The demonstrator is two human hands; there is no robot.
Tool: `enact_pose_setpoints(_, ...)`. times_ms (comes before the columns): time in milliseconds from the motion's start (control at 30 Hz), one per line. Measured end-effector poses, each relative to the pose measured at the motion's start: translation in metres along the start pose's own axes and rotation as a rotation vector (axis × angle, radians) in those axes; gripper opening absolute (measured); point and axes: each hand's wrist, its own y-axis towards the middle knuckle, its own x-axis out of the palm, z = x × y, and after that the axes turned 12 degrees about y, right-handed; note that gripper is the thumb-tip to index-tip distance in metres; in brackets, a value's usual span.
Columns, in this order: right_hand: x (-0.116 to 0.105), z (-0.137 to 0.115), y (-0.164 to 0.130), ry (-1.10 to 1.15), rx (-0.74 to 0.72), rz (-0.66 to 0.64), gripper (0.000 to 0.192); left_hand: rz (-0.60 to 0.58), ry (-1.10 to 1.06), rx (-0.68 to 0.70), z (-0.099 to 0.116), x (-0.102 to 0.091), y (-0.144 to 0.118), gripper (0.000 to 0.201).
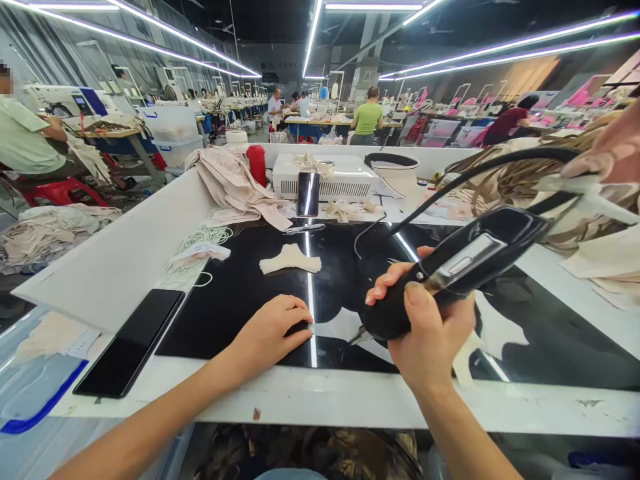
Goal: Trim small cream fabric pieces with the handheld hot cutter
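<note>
My right hand [430, 333] is wrapped round a black corded handheld tool [450, 267] with a silver lever-like strip on its side. The tool's pointed metal tip [357, 335] comes down at a white fabric piece [340, 325] lying on the black glossy work surface [235, 293]. With thumb and fingertips together, my left hand [275, 333] holds that piece at its left end. Another white cut piece [500, 330] lies right of my right hand, partly hidden. A cream shaped piece [290, 260] rests further back on the surface.
At upper right, another person's blurred hand [610, 150] holds a white piece near the cord [480, 160]. A dark phone [133, 343] lies at left beside cord loops [200, 240]. Behind stand a white vented box [345, 180], a red container [257, 165] and piled fabric [233, 180].
</note>
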Motion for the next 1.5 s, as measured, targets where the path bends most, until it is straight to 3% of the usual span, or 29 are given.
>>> enact_pose_setpoints(233, 0.025, 0.027, -0.001, 0.02, 0.033, -0.052, 0.038, 0.01, -0.107, -0.072, 0.001, 0.003, 0.001, 0.004)
enact_pose_setpoints(467, 0.034, 0.039, 0.001, 0.027, 0.039, -0.03, 0.041, -0.008, -0.149, -0.095, 0.006, 0.002, 0.005, 0.011)
enact_pose_setpoints(833, 0.034, 0.047, -0.001, 0.04, 0.041, -0.056, 0.038, -0.02, -0.146, -0.124, 0.007, 0.002, 0.004, 0.016)
enact_pose_setpoints(1133, 0.038, 0.042, -0.002, 0.066, 0.049, -0.036, 0.038, 0.038, -0.208, -0.167, 0.007, 0.001, 0.003, 0.02)
enact_pose_setpoints(1500, 0.037, 0.04, -0.009, 0.042, 0.082, -0.069, 0.035, 0.064, -0.201, -0.132, 0.005, 0.003, 0.003, 0.028)
